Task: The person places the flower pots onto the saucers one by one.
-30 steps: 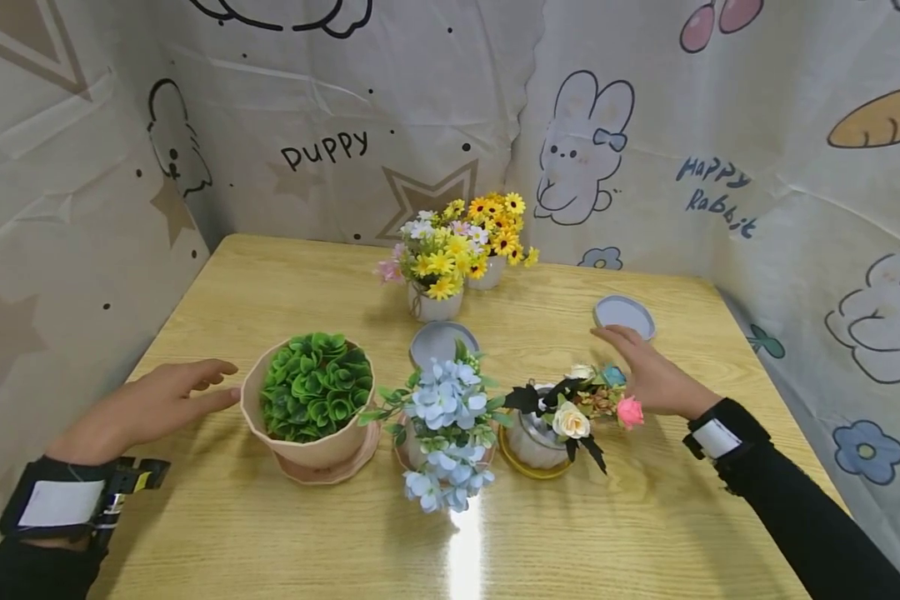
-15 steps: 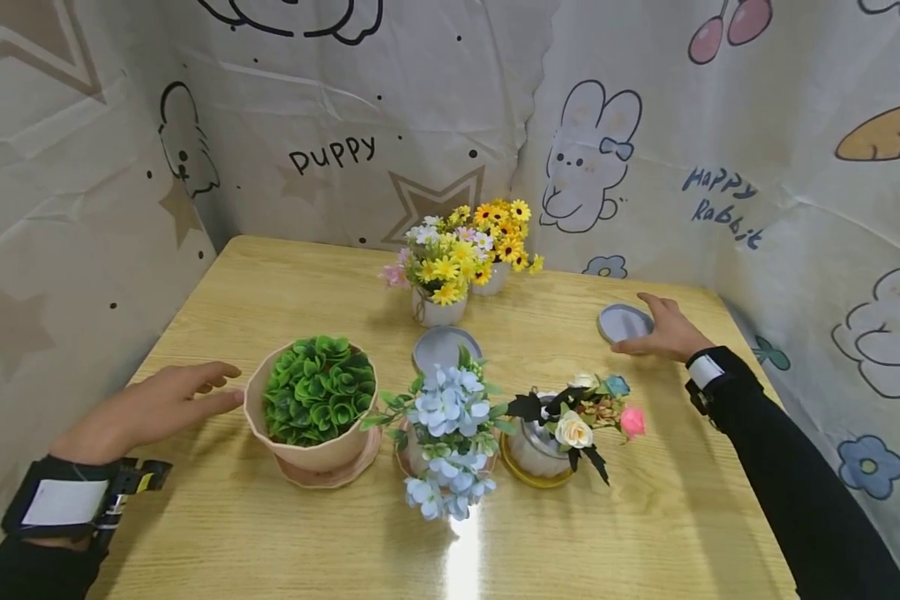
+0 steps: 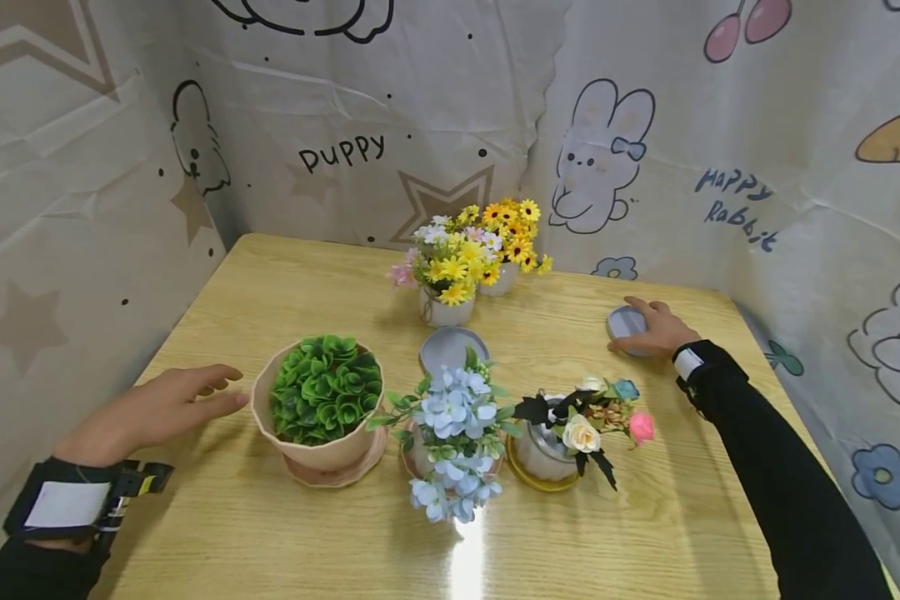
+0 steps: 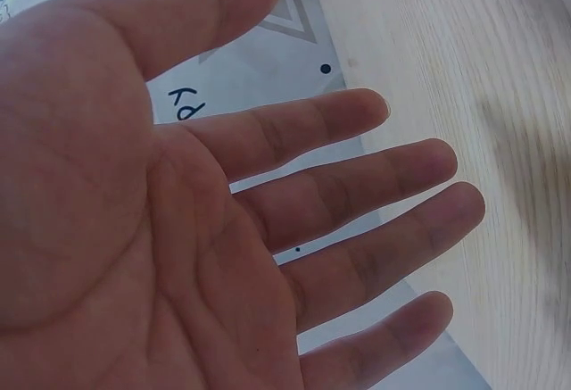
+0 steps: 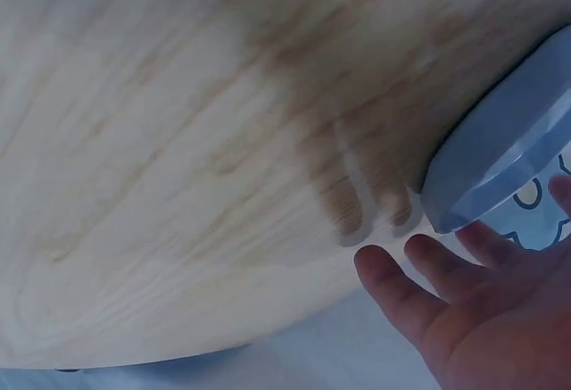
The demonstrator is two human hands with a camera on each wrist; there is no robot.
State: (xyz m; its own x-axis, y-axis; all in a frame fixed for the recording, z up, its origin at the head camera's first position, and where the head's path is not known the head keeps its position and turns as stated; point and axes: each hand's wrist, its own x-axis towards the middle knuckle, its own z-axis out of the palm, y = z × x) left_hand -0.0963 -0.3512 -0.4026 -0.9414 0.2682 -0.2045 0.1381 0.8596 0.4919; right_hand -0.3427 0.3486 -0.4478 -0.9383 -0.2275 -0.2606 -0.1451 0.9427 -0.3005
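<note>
Working remotely, I have the right hand (image 3: 654, 330) loosely spread about the saucer (image 3: 624, 324) toward the far right corner of the table (image 3: 300, 542), apparently to span its rim, while the left hand (image 3: 157, 410), relaxed, holding nothing, hovers beside the plant (image 3: 326, 392) near the left edge.

1. In my head view I read "puppy" (image 3: 342, 153), in dark lower-case letters on the back of the wall cloth (image 3: 435, 92), climbing slightly to the right.
2. Further right on that cloth I read "Happy Rabbit" (image 3: 737, 210), in dark blue lettering on two lines, "Happy" on top, both sloping downward to the right.
3. My left wrist view gives me two dark letters, "py" (image 4: 186, 104), upside down on the cloth; the left hand (image 4: 196, 229) blocks what lies next to them.
</note>
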